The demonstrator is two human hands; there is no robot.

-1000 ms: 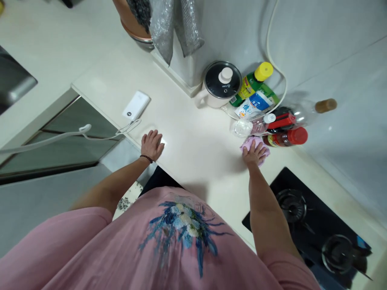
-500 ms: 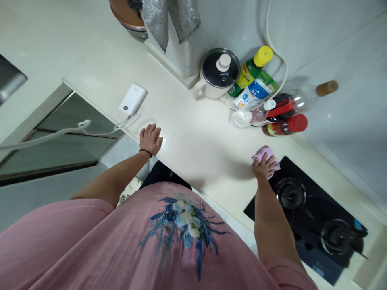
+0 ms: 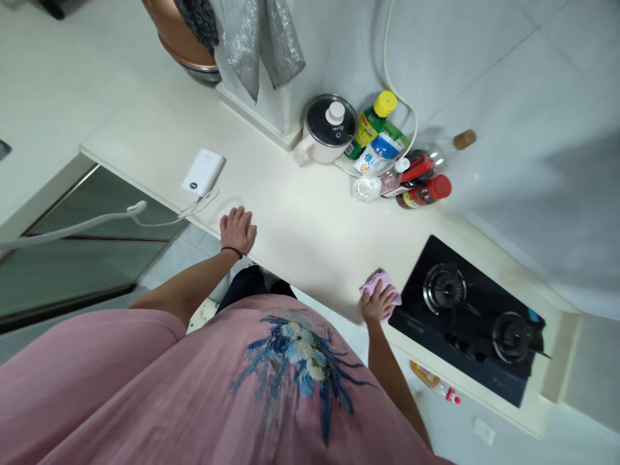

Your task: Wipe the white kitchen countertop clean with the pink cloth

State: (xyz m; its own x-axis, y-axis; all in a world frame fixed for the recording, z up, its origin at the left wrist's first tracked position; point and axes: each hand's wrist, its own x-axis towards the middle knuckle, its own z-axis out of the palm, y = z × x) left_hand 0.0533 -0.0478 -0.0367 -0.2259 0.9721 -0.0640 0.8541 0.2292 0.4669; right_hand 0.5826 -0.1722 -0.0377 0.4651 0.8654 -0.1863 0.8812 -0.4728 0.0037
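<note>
My left hand (image 3: 238, 230) lies flat on the front edge of the pale countertop (image 3: 295, 213), holding nothing, its fingers slightly spread. A dark beaded bracelet circles that wrist. My right hand (image 3: 376, 302) presses a pink cloth (image 3: 372, 281) onto the counter near its front edge. The cloth is bunched under the palm and fingers, so part of it is hidden. Just right of the cloth is the left end of a black two-burner gas hob (image 3: 465, 316). A white power bank (image 3: 203, 172) with a cable lies on the counter beyond my left hand.
Along the wall stand an electric pot (image 3: 330, 129) with a glass lid, a green bottle with a yellow cap (image 3: 372, 123), a white-and-blue packet (image 3: 378, 154) and a red-capped jar (image 3: 426, 192). A white cord (image 3: 387, 45) hangs among them. Silvery cloth (image 3: 256, 45) drapes at the back.
My right hand has slid the pink cloth toward the counter's front edge, away from the bottles. My left hand stays in place. The view has shifted, showing more of the hob.
</note>
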